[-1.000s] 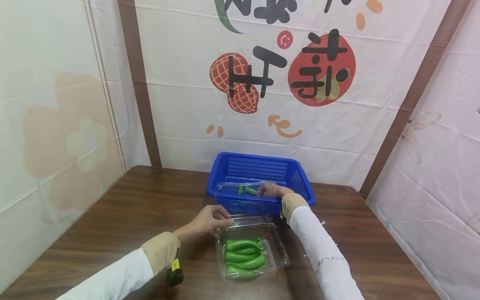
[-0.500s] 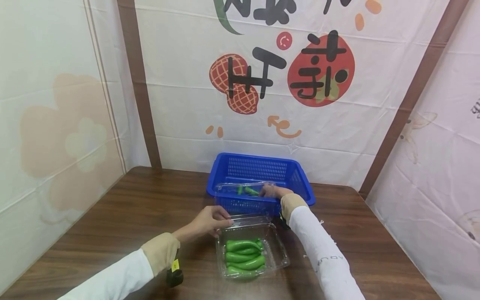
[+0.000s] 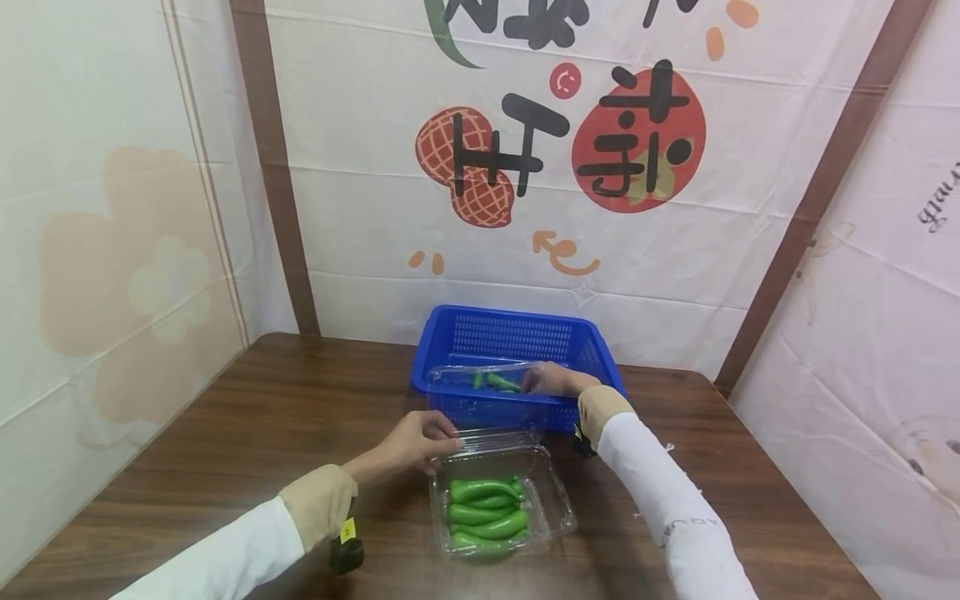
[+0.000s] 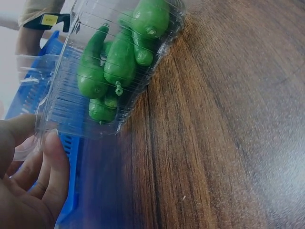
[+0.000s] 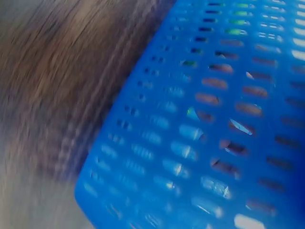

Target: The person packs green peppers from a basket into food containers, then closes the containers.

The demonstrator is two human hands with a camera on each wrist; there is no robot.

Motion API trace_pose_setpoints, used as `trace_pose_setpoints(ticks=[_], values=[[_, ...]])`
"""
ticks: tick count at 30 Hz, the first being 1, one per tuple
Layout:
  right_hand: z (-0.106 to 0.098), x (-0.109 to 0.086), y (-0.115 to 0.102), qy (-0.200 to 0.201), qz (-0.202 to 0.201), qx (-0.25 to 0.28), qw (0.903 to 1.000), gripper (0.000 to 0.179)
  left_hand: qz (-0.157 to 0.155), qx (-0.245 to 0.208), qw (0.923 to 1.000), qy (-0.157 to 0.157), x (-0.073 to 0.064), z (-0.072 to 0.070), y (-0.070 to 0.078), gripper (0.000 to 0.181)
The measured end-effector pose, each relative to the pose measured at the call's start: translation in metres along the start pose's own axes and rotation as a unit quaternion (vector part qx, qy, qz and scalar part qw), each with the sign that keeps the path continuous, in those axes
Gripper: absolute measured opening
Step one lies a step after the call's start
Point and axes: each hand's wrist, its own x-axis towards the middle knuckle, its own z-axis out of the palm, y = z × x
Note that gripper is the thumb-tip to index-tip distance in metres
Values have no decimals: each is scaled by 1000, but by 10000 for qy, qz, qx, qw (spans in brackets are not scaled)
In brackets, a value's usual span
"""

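A clear plastic clamshell box (image 3: pixel 557 500) stands on the table with its lid raised, several long green peppers (image 3: pixel 489 512) lying side by side in it. My left hand (image 3: pixel 420 442) pinches the box's back left corner near the hinge; the left wrist view shows thumb and fingers (image 4: pixel 57 157) on the plastic edge. Behind the lid, my right hand (image 3: pixel 551 379) reaches into the blue basket (image 3: pixel 517 332), beside a few green peppers (image 3: pixel 502 383). Its fingertips are partly hidden, so whether they hold a pepper cannot be told. Through the basket's slots, the right wrist view shows skin and green.
The wooden table (image 3: pixel 337 383) extends to both sides of the box. A printed cloth wall (image 3: pixel 360 208) stands close behind the basket. The box's transparent lid (image 3: pixel 480 408) leans up against the basket's front side.
My right hand and forearm have shifted slightly to the right within the basket. The left hand and the box hold their place.
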Motion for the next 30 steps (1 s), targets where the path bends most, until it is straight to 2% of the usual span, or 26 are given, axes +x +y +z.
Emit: trace_pose_setpoints(ticks=[5, 9, 13, 20, 30], values=[[-9, -5, 2, 311, -357, -129, 9988, 9, -2, -1, 10000, 18, 1, 0, 1, 26], [-14, -8, 4, 513, -590, -140, 9968, 13, -5, -38, 10000, 24, 2, 1, 0, 25], [-19, -15, 7, 763, -556, -143, 9954, 18, -21, -43, 10000, 30, 1, 1, 1, 26], [-26, -29, 11, 1236, -593, -137, 9905, 15, -35, -26, 10000, 40, 0, 2, -1, 26], [-31, -39, 13, 1473, -712, -12, 9865, 22, -34, -27, 10000, 17, 2, 2, -4, 26]])
